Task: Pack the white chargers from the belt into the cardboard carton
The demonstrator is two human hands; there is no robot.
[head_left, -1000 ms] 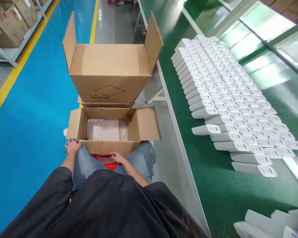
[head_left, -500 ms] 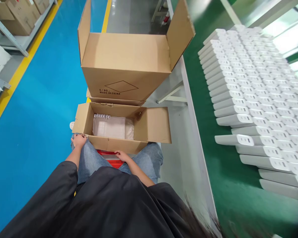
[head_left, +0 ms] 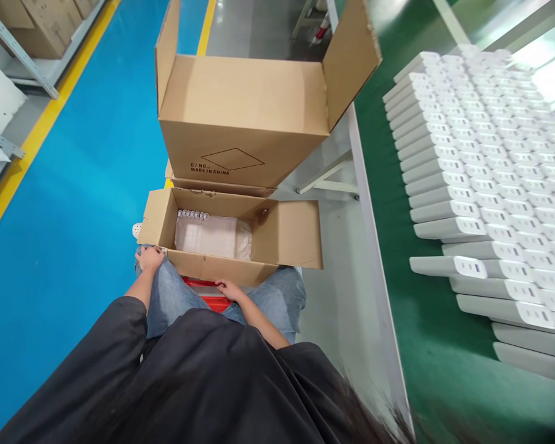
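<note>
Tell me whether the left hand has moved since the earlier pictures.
No, not visibly: against the open carton, the left hand rests on the jeans by the same near left corner.

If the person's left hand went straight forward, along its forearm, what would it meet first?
Most likely the left flap of the nearer open carton, just ahead of the left hand. The hand's height against the flap is hard to judge from above, so it might pass underneath.
</note>
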